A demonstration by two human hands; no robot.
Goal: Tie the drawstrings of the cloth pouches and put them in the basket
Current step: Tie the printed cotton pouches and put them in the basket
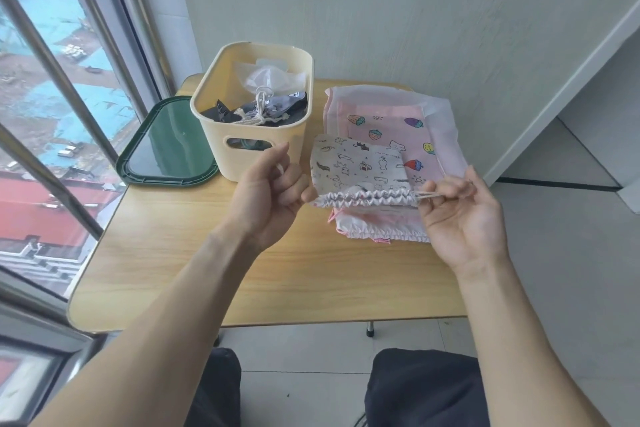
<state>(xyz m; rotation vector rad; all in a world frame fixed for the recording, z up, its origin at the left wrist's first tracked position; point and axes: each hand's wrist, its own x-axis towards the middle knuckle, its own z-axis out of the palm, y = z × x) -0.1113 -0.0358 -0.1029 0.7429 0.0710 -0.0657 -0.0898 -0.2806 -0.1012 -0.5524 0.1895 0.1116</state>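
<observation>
Done: tied pouches are seen in the basket (221, 135).
In hand: white pouch (360, 166), mouth gathered, cords pinched by left hand (273, 184) and right hand (460, 215).
Left: pink pouch (388, 121) untied on table (242, 270).

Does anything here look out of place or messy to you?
Nothing looks damaged or spilled. The only slightly odd thing is the dark green lid, which lies flat beside the cream basket at the table's window corner, partly past the edge. The pouch stack is loosely piled, not neat.
</observation>
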